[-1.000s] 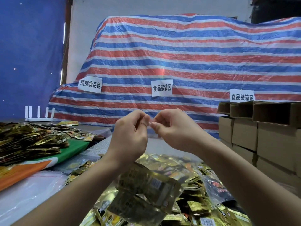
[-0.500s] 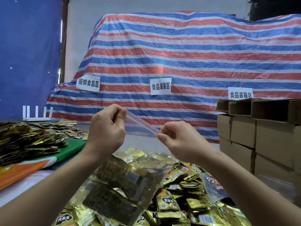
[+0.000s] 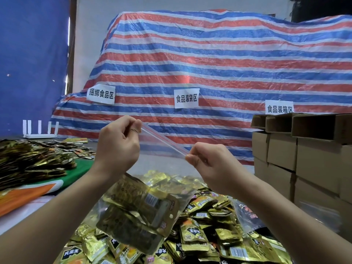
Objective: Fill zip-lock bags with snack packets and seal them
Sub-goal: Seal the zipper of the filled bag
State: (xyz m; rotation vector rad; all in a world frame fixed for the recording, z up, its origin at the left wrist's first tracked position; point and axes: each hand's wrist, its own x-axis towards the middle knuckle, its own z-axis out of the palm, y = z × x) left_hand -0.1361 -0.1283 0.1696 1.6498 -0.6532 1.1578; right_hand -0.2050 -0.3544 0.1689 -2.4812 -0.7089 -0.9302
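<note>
zip-lock bag (image 3: 152, 168) pinched between left hand (image 3: 118, 147), right hand (image 3: 211, 164)

cardboard boxes (image 3: 312, 155) cut off at right edge, packet pile (image 3: 219, 235) cropped at bottom

Dim, flat indoor light with a cool cast — no strong shadows anywhere. A thin bright slit of daylight (image 3: 69, 40) shows at the upper left of the frame, and it may be the main source. The gold snack packets (image 3: 215, 221) at the lower centre catch small glints. Wide-angle distortion bows the cardboard boxes (image 3: 304, 155) at the right edge. The forearms at the bottom corners look soft, slightly blurred.
</note>
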